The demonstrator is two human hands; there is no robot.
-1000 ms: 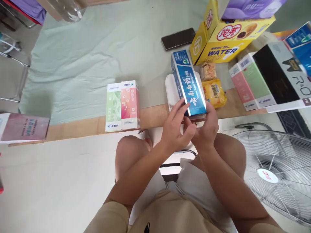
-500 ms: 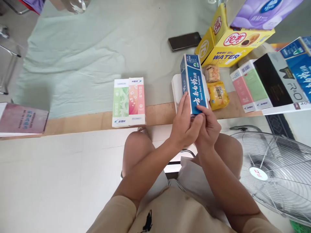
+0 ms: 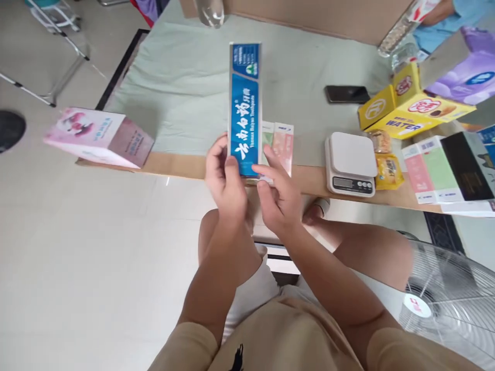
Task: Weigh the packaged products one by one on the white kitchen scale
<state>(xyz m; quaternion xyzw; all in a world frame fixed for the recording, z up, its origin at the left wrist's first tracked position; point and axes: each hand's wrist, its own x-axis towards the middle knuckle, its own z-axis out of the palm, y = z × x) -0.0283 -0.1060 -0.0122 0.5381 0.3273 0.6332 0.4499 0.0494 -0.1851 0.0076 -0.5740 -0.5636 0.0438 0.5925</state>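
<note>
My left hand (image 3: 226, 183) grips the lower left side of a blue toothpaste box (image 3: 244, 118), thumb on the front and fingers behind. At its lower right corner, my right hand (image 3: 281, 193) also has hold of the box with its fingertips. The box is held raised above the table edge, its long side pointing away from me. Partly hidden behind it lie a green-and-pink pair of small cartons (image 3: 284, 144). To the right stands a white kitchen scale (image 3: 353, 154) with nothing on its plate.
Right of the scale are snack packets (image 3: 390, 171), cartons (image 3: 441, 170), a yellow box (image 3: 419, 116) and a purple tissue pack (image 3: 464, 69). A phone (image 3: 347, 94) lies behind. A pink box (image 3: 102, 136) stands left, a fan (image 3: 444, 299) lower right. Another person's arm (image 3: 439, 13) shows at back right.
Both hands have lifted the toothpaste box off the scale and carried it left, in front of the green-and-pink cartons. The view has shifted, and the scale is now uncovered.
</note>
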